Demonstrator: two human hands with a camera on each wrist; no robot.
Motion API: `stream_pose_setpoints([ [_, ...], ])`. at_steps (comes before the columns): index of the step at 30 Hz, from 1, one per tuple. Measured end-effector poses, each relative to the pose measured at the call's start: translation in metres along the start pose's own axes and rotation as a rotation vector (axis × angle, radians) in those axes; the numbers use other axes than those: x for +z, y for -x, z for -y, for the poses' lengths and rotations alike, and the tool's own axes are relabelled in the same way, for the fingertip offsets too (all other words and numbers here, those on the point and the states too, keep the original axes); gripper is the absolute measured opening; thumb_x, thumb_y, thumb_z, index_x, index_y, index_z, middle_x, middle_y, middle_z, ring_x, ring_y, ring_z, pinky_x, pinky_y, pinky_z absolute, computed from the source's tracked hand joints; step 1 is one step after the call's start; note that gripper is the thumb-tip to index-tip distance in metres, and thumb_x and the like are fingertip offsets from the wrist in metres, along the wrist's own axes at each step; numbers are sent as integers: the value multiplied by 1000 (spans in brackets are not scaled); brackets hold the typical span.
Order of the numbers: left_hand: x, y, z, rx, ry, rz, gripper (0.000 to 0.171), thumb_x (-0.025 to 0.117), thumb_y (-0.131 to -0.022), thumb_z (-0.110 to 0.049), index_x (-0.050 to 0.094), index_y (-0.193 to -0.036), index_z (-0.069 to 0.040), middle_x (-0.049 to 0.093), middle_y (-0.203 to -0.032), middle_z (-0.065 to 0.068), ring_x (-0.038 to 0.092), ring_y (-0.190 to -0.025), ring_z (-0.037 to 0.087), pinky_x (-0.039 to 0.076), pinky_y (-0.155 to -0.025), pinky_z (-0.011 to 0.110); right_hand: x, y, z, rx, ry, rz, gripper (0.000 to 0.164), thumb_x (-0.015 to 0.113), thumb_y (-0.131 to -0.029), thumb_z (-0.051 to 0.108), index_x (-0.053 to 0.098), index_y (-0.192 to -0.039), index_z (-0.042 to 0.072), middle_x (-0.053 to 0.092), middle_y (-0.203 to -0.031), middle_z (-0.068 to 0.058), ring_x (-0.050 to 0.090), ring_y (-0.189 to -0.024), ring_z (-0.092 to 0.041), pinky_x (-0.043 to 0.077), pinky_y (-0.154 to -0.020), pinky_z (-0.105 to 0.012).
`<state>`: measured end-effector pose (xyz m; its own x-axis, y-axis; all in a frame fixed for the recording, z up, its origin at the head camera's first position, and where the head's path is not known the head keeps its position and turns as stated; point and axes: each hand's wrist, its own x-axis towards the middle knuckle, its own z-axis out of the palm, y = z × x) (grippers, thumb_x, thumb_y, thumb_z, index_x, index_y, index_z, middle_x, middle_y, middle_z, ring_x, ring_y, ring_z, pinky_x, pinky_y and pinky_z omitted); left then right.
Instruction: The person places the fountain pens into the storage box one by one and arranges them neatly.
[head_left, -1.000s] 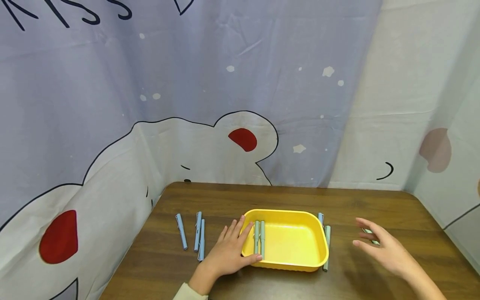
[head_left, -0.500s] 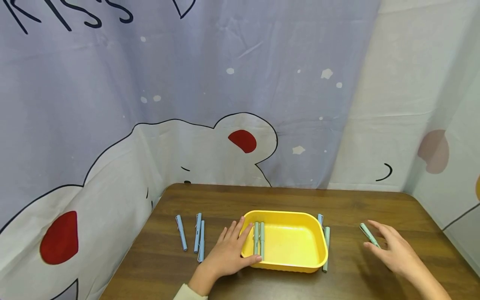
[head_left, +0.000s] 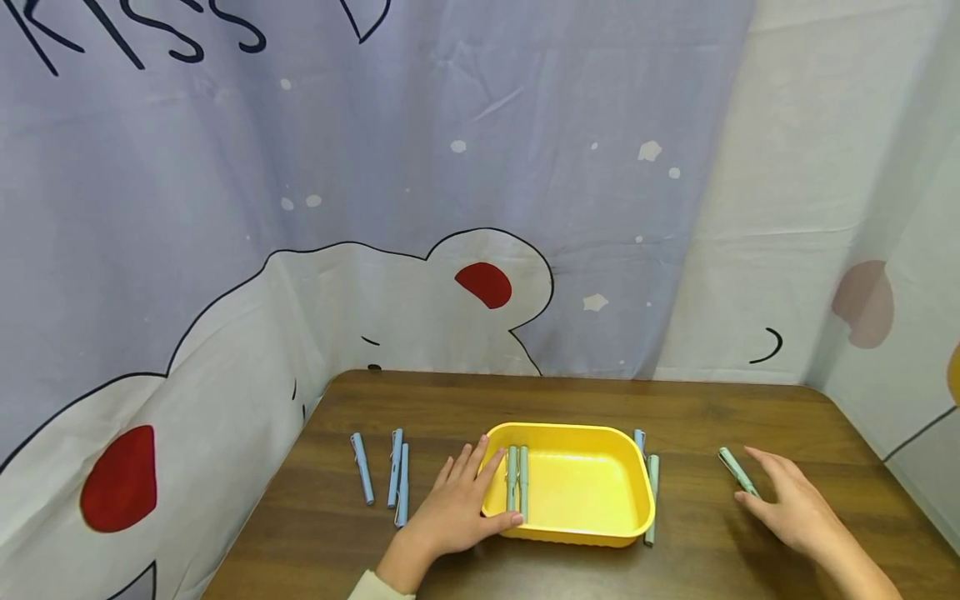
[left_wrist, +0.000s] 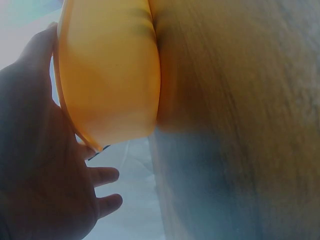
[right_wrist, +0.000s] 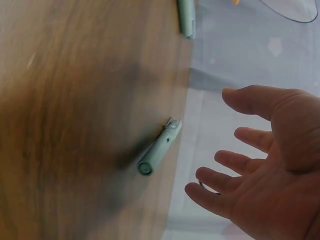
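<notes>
My left hand (head_left: 459,510) rests at the left front corner of a yellow plastic tray (head_left: 588,487), fingers extended along the left rim and thumb on the front rim. In the left wrist view the tray's outer wall (left_wrist: 112,75) stands beside that hand. Two green pens (head_left: 512,477) lie side by side inside the tray, near its left wall. At the right, my right hand (head_left: 797,504) hovers with spread fingers beside a single green pen (head_left: 737,472). The right wrist view shows this pen (right_wrist: 159,150) lying on the table, apart from the fingertips.
Several blue pens (head_left: 394,467) lie on the wooden table (head_left: 450,396) left of the tray. Against the tray's right side are another green pen (head_left: 652,504) and a partly hidden blue pen (head_left: 639,439). A printed curtain (head_left: 375,167) hangs behind the table.
My right hand has shifted right, uncovering more of the green pen beside it. The left hand and the tray stay in place.
</notes>
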<state>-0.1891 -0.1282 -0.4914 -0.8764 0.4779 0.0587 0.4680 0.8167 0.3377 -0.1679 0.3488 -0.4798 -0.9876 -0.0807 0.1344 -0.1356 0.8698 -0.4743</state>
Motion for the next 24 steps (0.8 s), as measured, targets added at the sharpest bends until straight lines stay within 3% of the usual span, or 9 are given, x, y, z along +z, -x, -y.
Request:
stream_pose_setpoints([
  [14, 3, -1, 2, -6, 0, -3, 92, 53, -93, -71, 24, -163, -18, 10, -170, 13, 20, -153, 42, 20, -119, 64, 5, -8, -20, 31, 42, 45, 77, 73, -92, 20, 31, -147, -15, 34, -138, -45, 35, -123, -66, 37, -94, -76],
  [24, 4, -1, 3, -2, -7, -5, 91, 52, -93, -70, 24, -163, -18, 10, -170, 13, 20, -153, 42, 21, -119, 64, 6, -12, -26, 67, 74, 91, 81, 73, -92, 28, 31, -145, -16, 35, -134, -47, 37, -119, -69, 40, -91, -76],
])
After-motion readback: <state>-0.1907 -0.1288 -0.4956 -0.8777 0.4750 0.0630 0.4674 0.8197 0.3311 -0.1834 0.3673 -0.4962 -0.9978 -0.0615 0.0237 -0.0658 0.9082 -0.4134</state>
